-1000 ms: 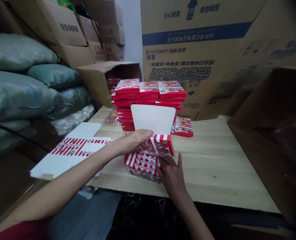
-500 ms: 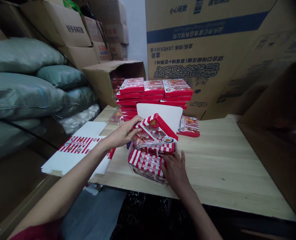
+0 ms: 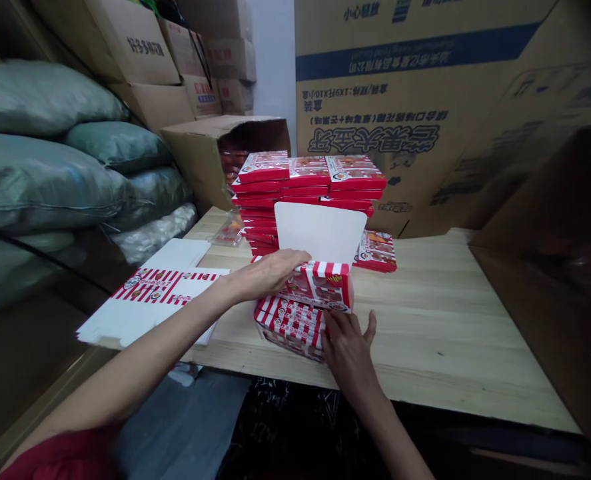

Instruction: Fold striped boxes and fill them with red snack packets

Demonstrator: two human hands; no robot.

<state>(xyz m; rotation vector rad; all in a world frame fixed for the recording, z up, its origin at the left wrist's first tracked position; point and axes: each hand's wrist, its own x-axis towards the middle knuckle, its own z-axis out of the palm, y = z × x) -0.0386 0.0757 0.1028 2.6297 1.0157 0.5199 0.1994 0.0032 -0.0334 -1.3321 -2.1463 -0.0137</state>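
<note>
Flat printed cartons [image 3: 148, 293] lie leftmost; my left grip [image 3: 278, 270] grasps a striped packet [image 3: 334, 280] by its top, behind the front packets [image 3: 290, 319] and before a white flap [image 3: 320, 233]; my right grip [image 3: 349, 341] touches the front packets' right end, whether clasping I can't tell

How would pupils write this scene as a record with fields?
left hand: holding a red-and-white striped cardboard box
right hand: touching a row of red-and-white striped cardboard boxes
behind: upright white cardboard flap, then stacked red-and-white cardboard boxes
left side: flat white cardboard sheets with red stripes
surface: pale wooden table
</note>
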